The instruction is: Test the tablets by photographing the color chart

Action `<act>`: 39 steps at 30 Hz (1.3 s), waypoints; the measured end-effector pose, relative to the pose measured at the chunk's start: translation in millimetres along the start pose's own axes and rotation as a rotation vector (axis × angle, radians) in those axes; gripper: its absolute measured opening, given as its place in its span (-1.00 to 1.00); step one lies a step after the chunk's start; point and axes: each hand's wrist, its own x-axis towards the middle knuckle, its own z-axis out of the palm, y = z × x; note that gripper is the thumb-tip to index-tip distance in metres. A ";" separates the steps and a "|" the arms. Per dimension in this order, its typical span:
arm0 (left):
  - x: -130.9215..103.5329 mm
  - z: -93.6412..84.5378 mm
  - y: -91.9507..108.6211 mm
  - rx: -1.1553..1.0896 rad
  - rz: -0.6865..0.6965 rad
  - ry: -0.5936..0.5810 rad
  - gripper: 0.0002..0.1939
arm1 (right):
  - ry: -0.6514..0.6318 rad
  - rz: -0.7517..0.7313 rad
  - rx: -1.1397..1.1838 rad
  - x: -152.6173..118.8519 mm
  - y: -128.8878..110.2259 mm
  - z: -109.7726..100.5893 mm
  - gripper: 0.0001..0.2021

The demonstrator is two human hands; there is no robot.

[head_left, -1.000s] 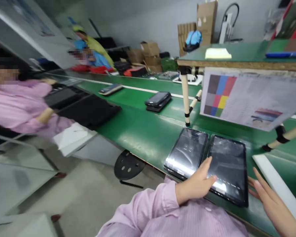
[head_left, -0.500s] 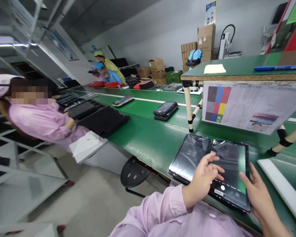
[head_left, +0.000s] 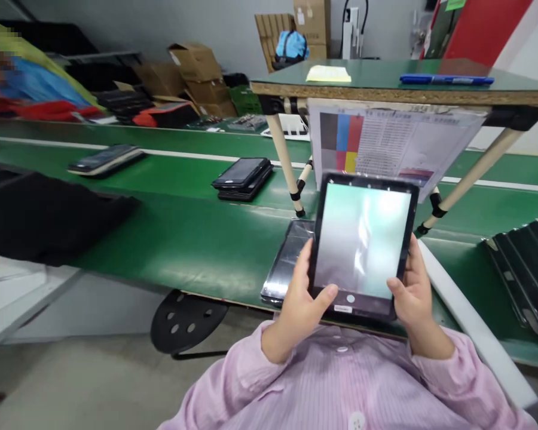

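A black-framed tablet is held up between both hands, its lit screen showing a blurred pale green and grey picture with a round button low down. My left hand grips its left edge, thumb resting on the front near the bottom. On the opposite edge my right hand is closed in the same way, its thumb over the lower right of the screen. A second tablet, dark and glossy with film on it, lies on the green table just left of the held one and is partly covered by it.
A raised shelf on pipe legs stands ahead, bearing a blue pen. Under it hangs a printed colour sheet. Stacked tablets sit left; a white foam strip and a black ribbed stack are right. A stool is below.
The tablet has been lifted and tilted up from the table. My left hand has moved from above its screen to its left edge. The view has swung right.
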 end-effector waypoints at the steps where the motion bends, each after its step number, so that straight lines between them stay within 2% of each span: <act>1: 0.3 -0.2 3.2 0.073 0.080 0.052 0.01 | -0.028 -0.055 0.034 5.1 1.0 6.4 -0.13; 4: 4.1 -2.8 6.2 0.245 0.214 0.139 0.17 | -0.074 -0.072 0.130 25.0 3.9 19.5 -0.29; 10: 12.5 -2.5 -2.1 0.419 0.249 0.132 0.41 | -0.148 0.087 0.111 49.8 3.4 20.3 -0.21; 14: 13.4 -0.2 -5.0 0.421 0.219 0.131 0.46 | -0.202 0.109 0.090 51.4 5.1 13.8 -0.21; 24: 16.6 3.5 -7.4 0.379 0.182 0.143 0.49 | -0.194 0.145 0.092 50.3 1.5 16.2 -0.15; 28: 17.7 1.9 -11.3 0.405 0.235 0.123 0.55 | -0.196 0.105 0.058 49.2 -3.2 18.9 -0.18; 32: 18.1 -1.2 -19.8 0.482 0.303 0.128 0.54 | -0.135 0.155 0.182 47.2 -10.6 26.1 -0.26; 34: 18.7 -4.3 -21.1 0.401 0.318 0.140 0.41 | -0.113 0.210 0.253 44.9 -13.0 28.7 -0.27; 37: 20.7 -10.7 -15.7 -0.023 0.244 0.147 -0.13 | -0.141 0.208 0.244 38.7 -17.1 28.6 -0.19; 39: 22.4 -14.6 -9.6 -0.302 0.118 0.141 -0.41 | -0.163 0.098 0.146 33.4 -24.2 25.9 -0.15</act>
